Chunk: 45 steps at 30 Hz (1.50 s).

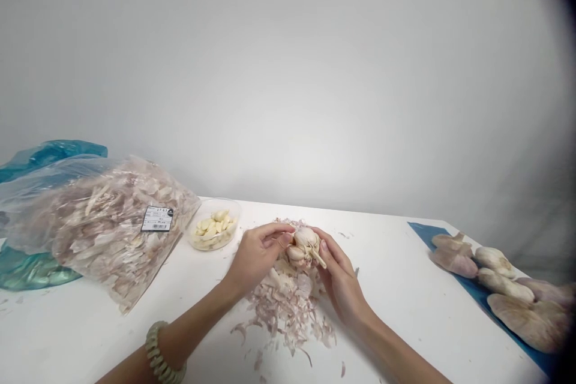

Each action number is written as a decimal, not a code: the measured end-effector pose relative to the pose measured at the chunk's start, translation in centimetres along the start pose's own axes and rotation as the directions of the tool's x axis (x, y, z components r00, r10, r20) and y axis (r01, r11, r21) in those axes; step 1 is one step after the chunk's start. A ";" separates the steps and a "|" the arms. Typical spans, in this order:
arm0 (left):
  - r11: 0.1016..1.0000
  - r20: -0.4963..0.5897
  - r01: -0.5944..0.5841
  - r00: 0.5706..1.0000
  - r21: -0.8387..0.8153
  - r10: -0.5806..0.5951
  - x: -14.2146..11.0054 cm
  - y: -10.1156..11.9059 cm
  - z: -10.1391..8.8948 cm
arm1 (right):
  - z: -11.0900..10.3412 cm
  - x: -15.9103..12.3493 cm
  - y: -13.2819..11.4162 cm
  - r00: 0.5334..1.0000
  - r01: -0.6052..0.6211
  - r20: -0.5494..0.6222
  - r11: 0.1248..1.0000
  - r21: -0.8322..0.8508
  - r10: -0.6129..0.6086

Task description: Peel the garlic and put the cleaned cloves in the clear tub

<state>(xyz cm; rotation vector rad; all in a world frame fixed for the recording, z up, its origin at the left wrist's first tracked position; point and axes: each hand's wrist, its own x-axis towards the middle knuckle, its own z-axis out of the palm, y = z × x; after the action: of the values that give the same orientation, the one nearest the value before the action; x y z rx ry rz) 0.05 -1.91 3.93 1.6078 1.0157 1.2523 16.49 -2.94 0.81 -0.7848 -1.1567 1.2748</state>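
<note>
Left hand [255, 252], right hand [342, 282]: fingers curled round 1 bulb [305, 237]. Peeling, likely; next calls for careful thumb prising.

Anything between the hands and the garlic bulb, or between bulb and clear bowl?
Nothing visible separates the left hand or right hand from the garlic bulb; both touch it. The left hand lies between bulb and clear bowl.

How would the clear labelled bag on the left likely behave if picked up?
The clear bag would probably flop, since its film is loose and wrinkled toward the left. It may be light for its bulk, as the pale contents look like thin, papery skins. Rolling seems unlikely, given its broad, slumped shape.
</note>
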 end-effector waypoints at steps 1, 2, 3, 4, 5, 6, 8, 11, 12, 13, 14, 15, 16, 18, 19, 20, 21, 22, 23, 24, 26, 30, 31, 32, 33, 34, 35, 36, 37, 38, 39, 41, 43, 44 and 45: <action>1.000 0.012 0.001 1.000 0.002 -0.001 0.0 0.1 0.0 | 0.0 0.0 0.0 1.000 0.005 -0.003 1.000 -0.002 -0.005; 1.000 0.017 0.001 1.000 0.009 -0.001 -0.1 0.2 0.0 | 0.0 0.1 -0.1 1.000 0.008 -0.004 1.000 -0.007 -0.008; 1.000 0.017 -0.003 1.000 0.021 0.003 -0.1 0.2 0.0 | 0.0 0.1 -0.1 1.000 0.010 -0.005 1.000 -0.014 -0.010; 0.999 0.008 -0.009 1.000 0.033 0.009 -0.1 0.2 -0.1 | -0.1 0.1 -0.1 1.000 0.012 -0.006 1.000 -0.022 -0.012; 0.999 -0.003 -0.016 1.000 0.039 0.017 -0.1 0.2 0.0 | -0.1 0.1 -0.2 1.000 0.011 -0.006 1.000 -0.025 -0.011; 0.999 -0.013 -0.022 1.000 0.037 0.023 0.0 0.2 0.0 | -0.1 0.1 -0.2 1.000 0.009 -0.006 1.000 -0.020 -0.009; 1.000 -0.025 -0.016 1.000 0.004 0.016 0.1 0.1 0.0 | 0.0 0.0 -0.3 1.000 -0.001 -0.002 1.000 0.004 0.001; 0.997 -0.030 0.034 0.999 -0.073 -0.036 0.2 0.0 0.0 | 0.1 -0.1 -0.4 1.000 -0.013 0.005 0.999 0.035 0.012; 0.994 -0.032 0.051 0.998 -0.097 -0.055 0.2 0.0 0.0 | 0.1 -0.1 -0.5 1.000 -0.016 0.005 0.999 0.045 0.016; 0.990 -0.036 0.069 0.997 -0.121 -0.074 0.2 0.0 0.0 | 0.1 -0.1 -0.5 1.000 -0.023 0.006 0.998 0.057 0.023; 0.985 -0.037 0.089 0.995 -0.145 -0.095 0.1 0.0 0.0 | 0.2 -0.1 -0.5 1.000 -0.031 0.008 0.997 0.074 0.030; 0.980 -0.037 0.109 0.992 -0.169 -0.116 0.1 -0.1 0.0 | 0.2 0.0 -0.5 0.999 -0.040 0.010 0.995 0.094 0.039; 0.973 -0.035 0.129 0.990 -0.194 -0.138 0.1 -0.1 0.1 | 0.2 0.0 -0.5 0.999 -0.049 0.013 0.992 0.115 0.047; 0.957 -0.025 0.166 0.984 -0.240 -0.177 0.1 -0.2 0.1 | 0.2 0.0 -0.5 0.998 -0.062 0.015 0.986 0.157 0.060; 0.948 -0.019 0.181 0.981 -0.263 -0.192 0.1 -0.2 0.1 | 0.2 0.1 -0.5 0.998 -0.067 0.017 0.982 0.175 0.065; 0.937 -0.011 0.195 0.978 -0.288 -0.207 0.1 -0.3 0.1 | 0.2 0.1 -0.5 0.997 -0.073 0.021 0.979 0.190 0.071; 0.925 0.000 0.214 0.974 -0.314 -0.225 0.1 -0.4 0.1 | 0.2 0.1 -0.5 0.997 -0.079 0.026 0.976 0.203 0.075; 0.911 0.012 0.235 0.969 -0.338 -0.245 0.1 -0.4 0.1 | 0.1 0.1 -0.5 0.996 -0.085 0.030 0.973 0.213 0.080; 0.897 0.023 0.255 0.964 -0.360 -0.265 0.1 -0.5 0.1 | 0.1 0.1 -0.5 0.996 -0.090 0.035 0.971 0.220 0.085; 0.884 0.035 0.274 0.959 -0.378 -0.282 0.1 -0.6 0.1 | 0.1 0.1 -0.5 0.995 -0.095 0.038 0.970 0.225 0.089; 0.862 0.057 0.303 0.950 -0.406 -0.307 0.2 -0.7 0.1 | 0.2 0.1 -0.6 0.995 -0.100 0.039 0.967 0.234 0.093; 0.821 0.081 0.332 0.939 -0.464 -0.334 0.2 -0.6 0.2 | 0.3 0.1 -0.7 0.995 -0.103 0.035 0.965 0.242 0.097; 0.813 0.080 0.339 0.936 -0.474 -0.343 0.2 -0.6 0.2 | 0.4 0.1 -0.7 0.995 -0.104 0.033 0.964 0.245 0.099; 0.805 0.079 0.345 0.933 -0.483 -0.352 0.2 -0.6 0.3 | 0.4 0.1 -0.7 0.995 -0.104 0.032 0.963 0.250 0.100; 0.798 0.079 0.349 0.930 -0.492 -0.358 0.2 -0.7 0.3 | 0.4 0.1 -0.7 0.994 -0.105 0.032 0.961 0.256 0.100; 0.790 0.083 0.353 0.928 -0.501 -0.362 0.2 -0.8 0.4 | 0.4 0.0 -0.6 0.994 -0.108 0.035 0.958 0.264 0.102; 0.781 0.088 0.357 0.926 -0.511 -0.366 0.1 -0.9 0.4 | 0.4 0.0 -0.6 0.994 -0.112 0.040 0.956 0.270 0.105; 0.773 0.094 0.361 0.925 -0.522 -0.368 0.1 -1.0 0.4 | 0.3 0.0 -0.6 0.993 -0.116 0.045 0.955 0.275 0.108; 0.765 0.100 0.365 0.923 -0.531 -0.371 0.1 -1.1 0.5 | 0.3 0.0 -0.5 0.993 -0.118 0.049 0.953 0.278 0.109; 0.758 0.103 0.368 0.921 -0.539 -0.375 0.1 -1.1 0.5 | 0.3 0.1 -0.4 0.992 -0.121 0.055 0.952 0.280 0.110; 0.751 0.103 0.373 0.919 -0.545 -0.381 0.1 -1.2 0.6 | 0.3 0.1 -0.4 0.992 -0.124 0.060 0.952 0.281 0.111; 0.742 0.098 0.381 0.913 -0.551 -0.396 0.1 -1.2 0.6 | 0.3 0.1 -0.3 0.991 -0.127 0.066 0.950 0.284 0.113; 0.736 0.094 0.388 0.908 -0.555 -0.409 0.2 -1.1 0.7 | 0.3 0.1 -0.3 0.990 -0.135 0.068 0.948 0.290 0.120; 0.733 0.094 0.392 0.906 -0.556 -0.413 0.2 -1.0 0.7 | 0.3 0.1 -0.2 0.990 -0.139 0.068 0.947 0.291 0.125; 0.731 0.096 0.396 0.904 -0.556 -0.417 0.2 -1.0 0.7 | 0.3 0.1 -0.2 0.990 -0.142 0.065 0.945 0.293 0.129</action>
<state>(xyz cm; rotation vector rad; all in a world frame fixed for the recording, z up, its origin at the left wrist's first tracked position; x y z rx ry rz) 0.64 -1.46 2.94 0.8434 0.8466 1.1306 16.29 -2.95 1.14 -0.6215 -0.9283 1.5463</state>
